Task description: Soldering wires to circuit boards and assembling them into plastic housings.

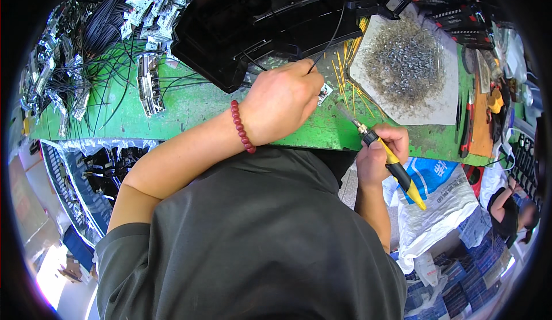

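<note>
My left hand (287,99), with a red bead bracelet at the wrist, is closed over the green bench. A thin black cable (332,39) runs up out of its fingers, but the fingertips are hidden beneath the hand. Just right of the knuckles shows a small white-and-dark plate (325,93). My right hand (384,150) grips a yellow-and-black soldering iron (397,168) like a pen, near its metal collar. Its grey tip points up and left, toward the left hand, apart from the plate.
A large glossy black plastic part (253,24) lies beyond my hands. White board (448,99) carries a heap of tiny grey-brown metal bits; thin yellow rods (345,70) lie beside it. Cabled metal plates (150,84) crowd the left. Red-handled pliers (467,124) rest at right; another person (509,211) is beyond.
</note>
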{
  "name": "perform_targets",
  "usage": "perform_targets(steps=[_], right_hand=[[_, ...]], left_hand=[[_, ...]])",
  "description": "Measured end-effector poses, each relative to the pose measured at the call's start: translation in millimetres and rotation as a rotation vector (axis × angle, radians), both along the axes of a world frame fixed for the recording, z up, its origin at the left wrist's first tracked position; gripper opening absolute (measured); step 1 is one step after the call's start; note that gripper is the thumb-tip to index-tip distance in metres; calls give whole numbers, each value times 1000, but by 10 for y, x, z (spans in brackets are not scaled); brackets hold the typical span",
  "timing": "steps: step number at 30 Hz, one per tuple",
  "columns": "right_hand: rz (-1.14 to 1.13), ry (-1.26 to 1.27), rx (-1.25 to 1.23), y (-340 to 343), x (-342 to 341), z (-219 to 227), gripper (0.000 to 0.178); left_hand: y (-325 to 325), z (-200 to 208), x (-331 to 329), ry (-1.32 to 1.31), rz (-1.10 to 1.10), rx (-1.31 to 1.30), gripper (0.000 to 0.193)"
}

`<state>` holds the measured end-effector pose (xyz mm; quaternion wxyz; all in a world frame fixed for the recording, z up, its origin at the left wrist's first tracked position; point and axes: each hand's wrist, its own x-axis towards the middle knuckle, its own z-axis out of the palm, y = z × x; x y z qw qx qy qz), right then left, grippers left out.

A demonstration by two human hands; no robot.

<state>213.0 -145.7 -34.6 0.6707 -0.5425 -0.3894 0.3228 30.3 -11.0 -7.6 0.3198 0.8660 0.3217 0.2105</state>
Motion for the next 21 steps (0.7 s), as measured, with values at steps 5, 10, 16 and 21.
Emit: perform_targets(steps=[5, 10, 16, 21], right_hand=[[59, -73, -34, 74, -101, 90, 47], [153, -337, -96, 189, 16, 101, 21], [378, -950, 208, 534, 114, 251, 43], [192, -990, 413, 704, -109, 176, 43]], left_hand=[[17, -12, -36, -3, -8, -11, 8], [65, 3, -18, 2, -15, -32, 8], [148, 153, 43, -170, -93, -279, 8], [69, 492, -145, -197, 13, -341, 13]])
